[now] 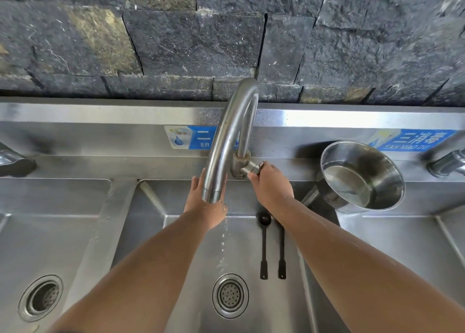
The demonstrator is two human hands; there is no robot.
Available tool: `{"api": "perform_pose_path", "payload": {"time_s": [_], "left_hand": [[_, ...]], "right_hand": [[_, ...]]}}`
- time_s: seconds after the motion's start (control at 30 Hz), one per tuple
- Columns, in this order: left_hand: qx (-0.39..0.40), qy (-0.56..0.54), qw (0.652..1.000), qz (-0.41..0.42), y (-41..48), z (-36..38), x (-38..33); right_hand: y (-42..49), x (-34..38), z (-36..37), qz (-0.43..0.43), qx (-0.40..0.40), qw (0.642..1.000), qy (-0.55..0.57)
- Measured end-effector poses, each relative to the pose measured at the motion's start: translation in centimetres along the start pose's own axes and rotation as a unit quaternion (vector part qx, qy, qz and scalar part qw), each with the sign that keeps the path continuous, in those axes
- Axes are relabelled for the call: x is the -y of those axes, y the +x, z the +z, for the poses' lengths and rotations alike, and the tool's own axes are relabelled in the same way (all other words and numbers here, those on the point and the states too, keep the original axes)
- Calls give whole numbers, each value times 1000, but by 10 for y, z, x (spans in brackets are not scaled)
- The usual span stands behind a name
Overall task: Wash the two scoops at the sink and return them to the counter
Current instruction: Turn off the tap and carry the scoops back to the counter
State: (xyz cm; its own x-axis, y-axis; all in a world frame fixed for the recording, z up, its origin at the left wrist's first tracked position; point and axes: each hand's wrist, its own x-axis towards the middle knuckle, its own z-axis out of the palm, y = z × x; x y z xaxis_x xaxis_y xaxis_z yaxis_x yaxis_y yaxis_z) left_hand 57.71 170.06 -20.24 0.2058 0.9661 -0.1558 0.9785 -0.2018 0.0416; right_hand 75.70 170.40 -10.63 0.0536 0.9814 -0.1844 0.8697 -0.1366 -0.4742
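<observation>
Two dark long-handled scoops lie side by side on the floor of the middle sink basin [191,232]. The left scoop [264,242] shows its round bowl at the far end; the right scoop [281,254] has its bowl hidden under my right forearm. My right hand [270,184] is shut on the tap handle [253,167] at the base of the curved steel faucet [226,141]. My left hand [207,204] is held open, palm up, right under the spout, and a thin trickle of water falls from it toward the drain [230,295].
A steel pot [362,174] with a little water stands tilted on the ledge to the right of the faucet. Another basin with a drain [41,297] lies at the left, and a third basin at the right. More taps [448,162] sit at both edges. A dark stone wall rises behind.
</observation>
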Motion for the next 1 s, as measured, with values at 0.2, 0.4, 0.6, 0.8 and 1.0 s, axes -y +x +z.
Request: {"api": "perform_pose_path", "payload": {"time_s": [0.2, 0.4, 0.6, 0.8, 1.0], "left_hand": [[16, 19, 1000, 10, -12, -13, -7], [14, 27, 1000, -1, -10, -21, -11], [22, 9, 1000, -6, -14, -24, -13], [25, 32, 999, 1, -15, -26, -14], [22, 39, 999, 1, -14, -25, -15]], "right_hand": [[-1, 1, 0, -1, -1, 1000, 4], [-1, 1, -2, 7, 6, 1000, 6], [-1, 1, -1, 5, 3, 1000, 9], [0, 0, 0, 9, 4, 1000, 7], [0, 0, 1, 5, 2, 1000, 7]]}}
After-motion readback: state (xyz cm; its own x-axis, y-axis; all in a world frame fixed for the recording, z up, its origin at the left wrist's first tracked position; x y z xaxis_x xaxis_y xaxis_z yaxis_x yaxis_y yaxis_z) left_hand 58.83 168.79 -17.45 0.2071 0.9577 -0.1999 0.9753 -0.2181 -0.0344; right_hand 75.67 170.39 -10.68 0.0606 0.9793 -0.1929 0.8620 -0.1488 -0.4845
